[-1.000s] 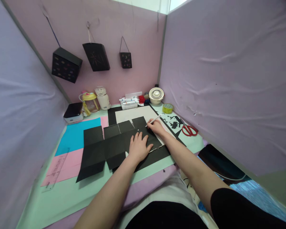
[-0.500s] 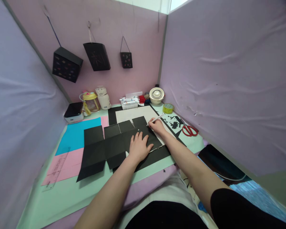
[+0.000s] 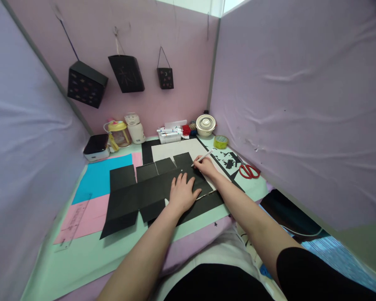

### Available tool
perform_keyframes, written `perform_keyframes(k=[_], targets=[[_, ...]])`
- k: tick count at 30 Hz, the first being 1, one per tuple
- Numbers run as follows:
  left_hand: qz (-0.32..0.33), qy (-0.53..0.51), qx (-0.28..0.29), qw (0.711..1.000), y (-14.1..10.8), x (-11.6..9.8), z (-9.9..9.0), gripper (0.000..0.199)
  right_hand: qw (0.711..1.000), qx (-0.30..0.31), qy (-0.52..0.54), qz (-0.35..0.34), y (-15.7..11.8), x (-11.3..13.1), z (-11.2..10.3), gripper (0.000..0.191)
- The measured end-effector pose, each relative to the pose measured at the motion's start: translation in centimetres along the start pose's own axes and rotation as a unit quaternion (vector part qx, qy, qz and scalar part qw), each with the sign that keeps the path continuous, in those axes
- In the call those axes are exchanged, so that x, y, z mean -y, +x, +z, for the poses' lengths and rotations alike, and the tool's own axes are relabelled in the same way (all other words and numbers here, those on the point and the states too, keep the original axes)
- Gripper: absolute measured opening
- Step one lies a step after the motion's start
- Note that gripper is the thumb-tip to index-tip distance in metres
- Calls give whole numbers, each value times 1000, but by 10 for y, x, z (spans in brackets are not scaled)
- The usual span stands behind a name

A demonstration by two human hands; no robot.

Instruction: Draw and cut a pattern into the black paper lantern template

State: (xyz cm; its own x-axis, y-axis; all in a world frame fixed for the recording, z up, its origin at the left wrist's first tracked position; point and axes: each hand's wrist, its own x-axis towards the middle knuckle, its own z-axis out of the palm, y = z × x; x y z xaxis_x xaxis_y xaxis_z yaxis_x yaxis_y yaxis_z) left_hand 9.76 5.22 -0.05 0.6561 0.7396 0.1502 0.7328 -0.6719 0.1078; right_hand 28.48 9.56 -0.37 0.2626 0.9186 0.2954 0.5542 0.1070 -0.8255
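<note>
A black sheet with cut flaps along its upper and lower edges lies across the middle of the table. My left hand rests flat on its right part, fingers spread. Just up and right of it, my right hand is closed around a slim white pen, whose tip is at the sheet near the right flap. A small white mark shows on the black surface between the hands. Under the sheet lie a white sheet and a larger black one.
Red scissors, black scraps and green tape lie to the right. Blue and pink paper with a clear ruler are at left. Markers, a bottle and a jar line the back.
The pen and my right hand have shifted very slightly left. My left hand stays in place on the black sheet.
</note>
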Motion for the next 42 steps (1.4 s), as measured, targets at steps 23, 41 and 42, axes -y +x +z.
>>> perform_keyframes(k=[23,41,42], targets=[[2,-1,-1,1000,0,-1,-2,56,999,-36,-39,-8,1,-1,1,11],[0,-6,4,1000,0,0,-2,57,994,-105,28,17,1,0,-2,10],[0,-6,4,1000,0,-1,-2,57,994,-104,28,18,1,1,-2,10]])
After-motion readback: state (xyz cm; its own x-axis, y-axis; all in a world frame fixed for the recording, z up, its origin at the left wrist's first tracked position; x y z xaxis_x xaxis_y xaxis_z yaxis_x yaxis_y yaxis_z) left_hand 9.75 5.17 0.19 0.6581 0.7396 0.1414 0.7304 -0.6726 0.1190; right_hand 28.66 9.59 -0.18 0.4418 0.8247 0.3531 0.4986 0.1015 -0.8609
